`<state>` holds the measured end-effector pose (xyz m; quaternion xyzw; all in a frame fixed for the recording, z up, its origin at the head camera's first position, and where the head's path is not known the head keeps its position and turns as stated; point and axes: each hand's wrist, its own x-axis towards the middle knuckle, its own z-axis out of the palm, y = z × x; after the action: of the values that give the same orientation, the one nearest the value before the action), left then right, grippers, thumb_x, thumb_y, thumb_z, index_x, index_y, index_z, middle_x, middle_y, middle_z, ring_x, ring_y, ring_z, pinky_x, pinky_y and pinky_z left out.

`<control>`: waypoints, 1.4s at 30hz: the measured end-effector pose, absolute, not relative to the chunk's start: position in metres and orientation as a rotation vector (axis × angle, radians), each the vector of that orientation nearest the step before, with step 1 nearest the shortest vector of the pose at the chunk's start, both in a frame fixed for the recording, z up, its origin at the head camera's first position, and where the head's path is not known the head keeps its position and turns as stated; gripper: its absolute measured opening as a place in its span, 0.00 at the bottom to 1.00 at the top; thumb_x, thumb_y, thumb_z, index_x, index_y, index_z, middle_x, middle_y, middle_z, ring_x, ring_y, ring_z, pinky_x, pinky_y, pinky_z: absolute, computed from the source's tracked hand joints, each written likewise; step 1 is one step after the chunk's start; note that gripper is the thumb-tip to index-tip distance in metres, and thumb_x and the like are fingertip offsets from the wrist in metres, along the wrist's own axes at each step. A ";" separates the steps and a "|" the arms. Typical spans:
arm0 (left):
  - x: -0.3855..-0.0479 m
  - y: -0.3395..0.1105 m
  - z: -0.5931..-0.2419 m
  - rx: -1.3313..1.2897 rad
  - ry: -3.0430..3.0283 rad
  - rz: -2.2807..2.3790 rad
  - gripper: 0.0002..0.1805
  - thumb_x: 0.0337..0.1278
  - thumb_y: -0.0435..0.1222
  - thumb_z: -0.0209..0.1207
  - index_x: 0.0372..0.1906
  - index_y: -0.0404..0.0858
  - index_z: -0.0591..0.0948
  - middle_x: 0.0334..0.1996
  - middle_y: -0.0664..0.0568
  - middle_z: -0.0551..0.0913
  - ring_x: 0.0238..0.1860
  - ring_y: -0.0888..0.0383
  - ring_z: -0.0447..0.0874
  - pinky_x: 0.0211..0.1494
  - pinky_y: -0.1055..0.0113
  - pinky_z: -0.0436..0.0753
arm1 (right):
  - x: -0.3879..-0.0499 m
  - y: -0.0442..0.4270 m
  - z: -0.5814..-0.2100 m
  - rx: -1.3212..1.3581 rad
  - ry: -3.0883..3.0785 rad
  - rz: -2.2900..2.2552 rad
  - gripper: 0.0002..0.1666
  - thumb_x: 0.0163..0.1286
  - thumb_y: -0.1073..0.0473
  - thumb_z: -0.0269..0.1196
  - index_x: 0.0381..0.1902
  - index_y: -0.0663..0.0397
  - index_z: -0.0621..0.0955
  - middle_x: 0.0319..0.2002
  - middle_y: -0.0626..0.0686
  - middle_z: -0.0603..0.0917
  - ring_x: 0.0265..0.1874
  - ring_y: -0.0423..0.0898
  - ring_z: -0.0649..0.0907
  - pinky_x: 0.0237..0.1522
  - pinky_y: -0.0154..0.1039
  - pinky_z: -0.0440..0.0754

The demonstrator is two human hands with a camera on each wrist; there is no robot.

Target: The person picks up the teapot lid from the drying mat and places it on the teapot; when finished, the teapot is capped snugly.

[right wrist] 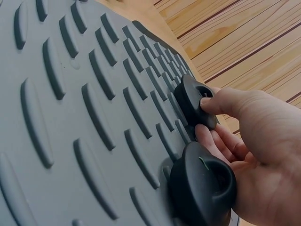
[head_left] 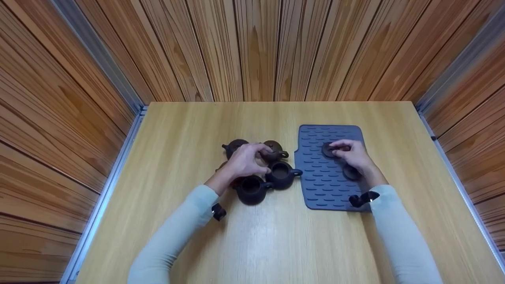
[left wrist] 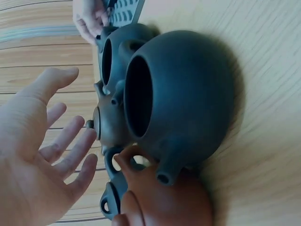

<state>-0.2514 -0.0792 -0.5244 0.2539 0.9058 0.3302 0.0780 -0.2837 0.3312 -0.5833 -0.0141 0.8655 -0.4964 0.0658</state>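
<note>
My left hand [head_left: 248, 159] is over a cluster of teapots, its fingers spread and relaxed near a brown lidded teapot [left wrist: 113, 120]. Two dark pots, one in front [head_left: 251, 190] and one beside it [head_left: 280, 175], stand without lids. A reddish-brown teapot [left wrist: 164, 200] and a dark lidded teapot [head_left: 236, 146] complete the group. On the grey ridged mat [head_left: 323, 197], my right hand [head_left: 353, 156] holds a round dark lid [right wrist: 190, 101] by thumb and fingers. A second dark lid [right wrist: 200, 183] lies on the mat close to that hand.
The light wooden table [head_left: 177, 126] carries the teapots near its middle and the mat to their right. One pot's handle reaches the mat's left edge. Wood-panelled walls [head_left: 256, 47] and metal rails [head_left: 106, 185] border the table.
</note>
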 end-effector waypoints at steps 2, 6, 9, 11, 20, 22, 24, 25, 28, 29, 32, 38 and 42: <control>-0.250 -0.078 -0.527 0.750 2.674 1.017 0.31 0.56 0.41 0.83 0.65 0.40 0.88 0.60 0.43 0.94 0.63 0.42 0.90 0.72 0.45 0.83 | -0.282 0.331 -0.583 -0.054 2.614 -1.481 0.20 0.82 0.68 0.65 0.67 0.68 0.86 0.67 0.68 0.87 0.45 0.31 0.83 0.44 0.24 0.81; -0.251 -0.079 -0.538 0.747 2.613 1.054 0.30 0.55 0.41 0.84 0.64 0.42 0.90 0.59 0.43 0.95 0.60 0.45 0.93 0.69 0.50 0.86 | -0.282 0.332 -0.583 -0.058 2.615 -1.467 0.20 0.83 0.68 0.64 0.68 0.68 0.86 0.69 0.70 0.86 0.48 0.31 0.82 0.46 0.23 0.80; -0.257 -0.080 -0.552 0.758 2.609 1.051 0.30 0.54 0.44 0.85 0.64 0.46 0.91 0.57 0.47 0.96 0.55 0.49 0.95 0.62 0.56 0.90 | -0.283 0.331 -0.584 -0.055 2.612 -1.491 0.20 0.83 0.68 0.64 0.67 0.69 0.86 0.70 0.71 0.86 0.47 0.31 0.82 0.45 0.23 0.80; -0.258 -0.080 -0.555 0.752 2.586 1.053 0.31 0.54 0.45 0.85 0.65 0.47 0.91 0.58 0.49 0.96 0.56 0.50 0.95 0.62 0.57 0.90 | -0.283 0.331 -0.583 -0.052 2.612 -1.511 0.19 0.82 0.69 0.65 0.66 0.69 0.87 0.69 0.70 0.87 0.46 0.30 0.82 0.45 0.23 0.81; -0.265 -0.075 -0.560 0.743 2.535 0.997 0.30 0.57 0.49 0.83 0.65 0.48 0.91 0.61 0.51 0.94 0.67 0.52 0.89 0.74 0.57 0.82 | -0.280 0.330 -0.580 -0.052 2.609 -1.525 0.18 0.81 0.69 0.66 0.64 0.66 0.88 0.68 0.66 0.88 0.48 0.33 0.84 0.46 0.24 0.83; -0.265 -0.073 -0.560 0.736 2.517 0.986 0.31 0.57 0.47 0.84 0.66 0.48 0.90 0.62 0.49 0.94 0.69 0.50 0.88 0.77 0.53 0.81 | -0.280 0.330 -0.580 -0.052 2.603 -1.529 0.18 0.81 0.68 0.66 0.64 0.65 0.88 0.69 0.67 0.87 0.49 0.34 0.84 0.46 0.24 0.82; -0.268 -0.071 -0.567 0.735 2.510 0.981 0.32 0.56 0.45 0.84 0.67 0.48 0.89 0.62 0.49 0.94 0.70 0.49 0.88 0.79 0.51 0.79 | -0.280 0.330 -0.579 -0.063 2.604 -1.521 0.18 0.82 0.68 0.66 0.65 0.65 0.88 0.70 0.69 0.87 0.50 0.34 0.83 0.47 0.24 0.81; -0.271 -0.070 -0.572 0.736 2.517 0.978 0.32 0.55 0.45 0.84 0.67 0.49 0.89 0.62 0.50 0.94 0.70 0.49 0.87 0.79 0.51 0.79 | -0.280 0.331 -0.579 -0.064 2.607 -1.514 0.18 0.82 0.68 0.66 0.65 0.65 0.88 0.70 0.69 0.86 0.51 0.34 0.83 0.48 0.24 0.81; -0.278 -0.069 -0.586 0.748 2.538 0.964 0.33 0.54 0.47 0.85 0.66 0.52 0.89 0.60 0.51 0.94 0.70 0.49 0.87 0.80 0.49 0.77 | -0.281 0.331 -0.579 -0.049 2.607 -1.496 0.19 0.83 0.67 0.65 0.67 0.64 0.87 0.71 0.68 0.86 0.52 0.35 0.82 0.50 0.22 0.79; -0.281 -0.069 -0.591 0.764 2.549 0.957 0.33 0.54 0.47 0.85 0.66 0.52 0.89 0.59 0.52 0.94 0.69 0.48 0.86 0.80 0.48 0.77 | -0.281 0.331 -0.579 -0.040 2.607 -1.486 0.19 0.83 0.67 0.65 0.67 0.64 0.87 0.72 0.68 0.85 0.53 0.35 0.82 0.50 0.22 0.79; -0.284 -0.069 -0.599 0.802 2.577 0.928 0.32 0.55 0.48 0.85 0.66 0.53 0.89 0.59 0.51 0.94 0.69 0.45 0.86 0.80 0.44 0.77 | -0.281 0.330 -0.578 -0.022 2.601 -1.470 0.20 0.84 0.67 0.63 0.69 0.64 0.86 0.72 0.69 0.85 0.53 0.35 0.81 0.52 0.21 0.78; -0.282 -0.070 -0.601 0.835 2.592 0.962 0.29 0.56 0.45 0.85 0.64 0.53 0.91 0.57 0.50 0.94 0.67 0.43 0.87 0.78 0.41 0.78 | -0.280 0.329 -0.578 -0.043 2.608 -1.505 0.18 0.82 0.69 0.65 0.65 0.65 0.88 0.68 0.69 0.87 0.53 0.36 0.86 0.50 0.22 0.82; -0.282 -0.070 -0.601 0.821 2.599 0.982 0.29 0.54 0.44 0.86 0.62 0.54 0.92 0.56 0.50 0.94 0.66 0.46 0.88 0.76 0.44 0.80 | -0.281 0.328 -0.581 -0.060 2.616 -1.527 0.18 0.81 0.72 0.64 0.64 0.71 0.87 0.65 0.71 0.88 0.49 0.36 0.88 0.46 0.22 0.84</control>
<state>-0.2818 -0.0699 -0.6013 0.2814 0.8904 0.3364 0.1221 -0.2814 0.3279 -0.5807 -0.0197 0.8621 -0.5033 0.0559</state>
